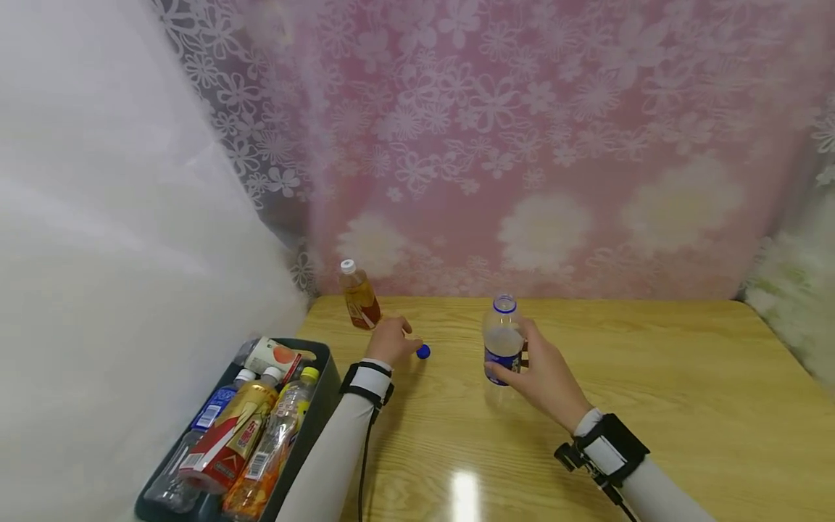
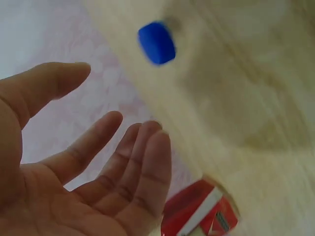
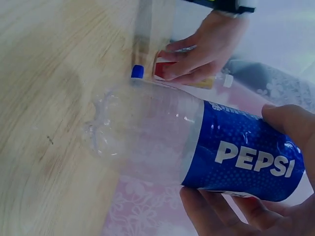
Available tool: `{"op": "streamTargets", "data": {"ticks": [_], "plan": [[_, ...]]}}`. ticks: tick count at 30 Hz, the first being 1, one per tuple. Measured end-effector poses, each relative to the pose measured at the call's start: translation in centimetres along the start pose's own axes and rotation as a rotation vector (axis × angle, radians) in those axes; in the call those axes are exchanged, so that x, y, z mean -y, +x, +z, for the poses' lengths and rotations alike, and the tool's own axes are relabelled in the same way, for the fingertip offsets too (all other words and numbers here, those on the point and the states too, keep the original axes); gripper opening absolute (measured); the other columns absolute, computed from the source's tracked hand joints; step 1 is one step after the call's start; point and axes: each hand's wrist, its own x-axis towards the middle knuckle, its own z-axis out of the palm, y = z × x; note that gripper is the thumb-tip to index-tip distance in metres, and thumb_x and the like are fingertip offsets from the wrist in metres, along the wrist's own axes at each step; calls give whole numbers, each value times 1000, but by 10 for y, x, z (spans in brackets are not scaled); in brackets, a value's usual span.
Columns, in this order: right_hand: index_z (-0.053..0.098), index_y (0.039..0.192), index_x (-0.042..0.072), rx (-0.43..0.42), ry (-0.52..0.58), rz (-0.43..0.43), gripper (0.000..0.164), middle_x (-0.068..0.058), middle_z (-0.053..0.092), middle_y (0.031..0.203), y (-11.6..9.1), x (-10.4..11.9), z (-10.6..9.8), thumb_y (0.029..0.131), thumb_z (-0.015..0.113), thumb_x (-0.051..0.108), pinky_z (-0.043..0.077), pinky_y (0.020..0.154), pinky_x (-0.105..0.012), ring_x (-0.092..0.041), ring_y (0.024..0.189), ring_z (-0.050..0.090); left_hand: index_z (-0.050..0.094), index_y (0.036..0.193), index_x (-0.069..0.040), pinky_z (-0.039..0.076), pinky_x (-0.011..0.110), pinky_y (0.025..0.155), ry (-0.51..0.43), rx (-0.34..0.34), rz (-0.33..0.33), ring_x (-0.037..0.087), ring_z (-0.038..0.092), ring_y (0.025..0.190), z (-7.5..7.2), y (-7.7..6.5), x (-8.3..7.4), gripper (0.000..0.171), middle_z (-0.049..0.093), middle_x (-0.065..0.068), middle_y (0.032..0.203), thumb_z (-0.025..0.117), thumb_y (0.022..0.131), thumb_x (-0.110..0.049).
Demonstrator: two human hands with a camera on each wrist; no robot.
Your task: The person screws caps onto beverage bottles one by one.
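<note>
My right hand (image 1: pixel 544 373) grips a clear plastic Pepsi bottle (image 1: pixel 502 357) around its blue label. The bottle is roughly upright and its mouth has no cap on it; whether its base touches the table I cannot tell. A blue bottle cap (image 1: pixel 423 351) lies on the wooden table to the left of the bottle. Just beside the cap is my left hand (image 1: pixel 391 341), its fingers loosely spread. In the left wrist view, a gap shows between this hand (image 2: pixel 98 182) and the cap (image 2: pixel 157 43), and nothing is held.
Behind my left hand stands a capped bottle of amber drink (image 1: pixel 361 299) with a red label. A dark grey basket (image 1: pixel 331 377) at the front left holds several drink bottles lying down. The wooden table (image 1: pixel 672 377) meets a pink flowered curtain (image 1: pixel 457 181) at its far edge.
</note>
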Motion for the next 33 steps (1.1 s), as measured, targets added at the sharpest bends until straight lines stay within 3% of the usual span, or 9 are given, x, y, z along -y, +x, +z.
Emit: {"op": "streamTargets", "data": {"ticks": [8, 17, 22, 28, 33], "plan": [[33, 155, 11, 52, -17, 57, 93, -17, 56, 140, -42, 14, -16, 84, 84, 42, 58, 88, -49, -38, 122, 62, 70, 116, -1, 55, 45, 85, 62, 38, 1, 33, 66, 101, 12, 8, 7, 41, 68, 18, 119, 81, 86, -27], [41, 147, 13, 78, -1, 120, 87, -10, 59, 136, -87, 17, -20, 81, 83, 52, 60, 85, -38, -32, 122, 63, 70, 110, -1, 57, 40, 82, 125, 79, 32, 28, 65, 94, 28, 9, 7, 47, 69, 13, 104, 88, 79, -31], [44, 144, 16, 57, -14, 119, 83, -7, 62, 132, -98, 16, -20, 80, 83, 52, 60, 82, -35, -28, 119, 64, 70, 104, -2, 56, 38, 77, 152, 94, 58, 24, 62, 87, 37, 8, 3, 42, 65, 10, 96, 88, 79, -30], [44, 144, 16, 42, -13, 122, 86, -7, 62, 130, -102, 12, -22, 79, 80, 59, 60, 82, -37, -29, 117, 65, 69, 89, -5, 53, 35, 68, 166, 95, 136, 20, 60, 73, 43, 9, -6, 21, 63, 5, 81, 85, 82, -16], [44, 144, 16, 41, -13, 125, 86, -8, 62, 131, -105, 9, -22, 79, 79, 61, 60, 83, -37, -30, 117, 65, 68, 84, -8, 52, 33, 65, 150, 100, 160, 17, 60, 70, 43, 7, -10, 16, 64, 3, 79, 83, 83, -12]]}}
